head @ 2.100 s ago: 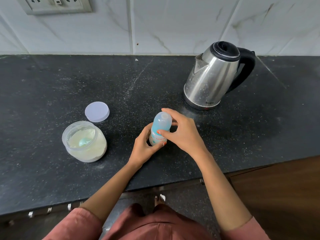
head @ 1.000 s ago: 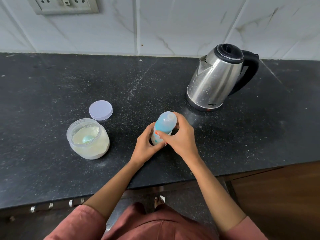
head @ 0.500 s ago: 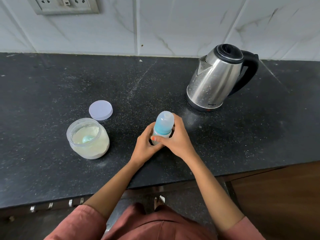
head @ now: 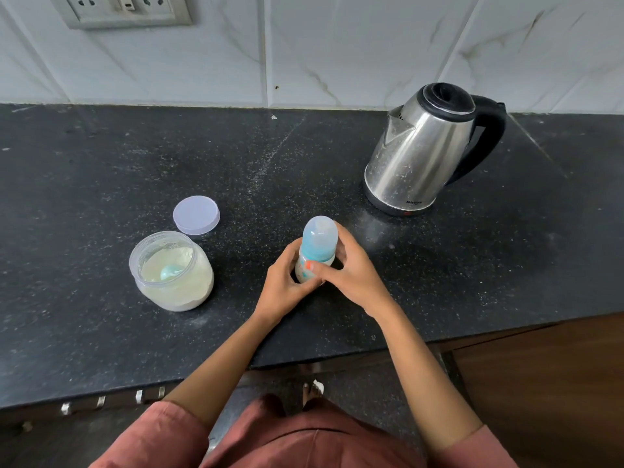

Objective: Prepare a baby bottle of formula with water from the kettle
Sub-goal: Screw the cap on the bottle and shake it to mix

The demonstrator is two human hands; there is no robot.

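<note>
**A:** What has changed in the last couple of seconds?

**B:** The right hand [head: 351,271]. It was up on the clear cap of the bottle [head: 319,243]. It has since slid down, and its fingers [head: 315,266] now curl round the blue collar and the body below. The left hand [head: 282,285] has stayed wrapped round the lower body. The bottle hasn't shifted and stands upright on the table [head: 101,163], in front of the kettle [head: 422,153] and a little to its left.

**A:** What does that mean for the job?

**B:** It's early, I'd say. The cap is still on, and this looks like a grip for twisting the top off. No water or powder can go in until then. I can't tell whether the bottle holds anything. The kettle's lid is down. The jar of formula [head: 172,270], well to the kettle's left, is already open, with the scoop [head: 170,271] lying in the powder. Its lid [head: 196,215] lies flat just beside it, on the side nearer the kettle.

**A:** Any edges to mind?

**B:** The wall runs close behind the kettle, so there is little room there. The table's front edge is on the opposite side, under the forearms, and the bottle sits well in from it. There is bare table between bottle and kettle and more to the kettle's right. The handle points that way, so a reach should be clear.
</note>
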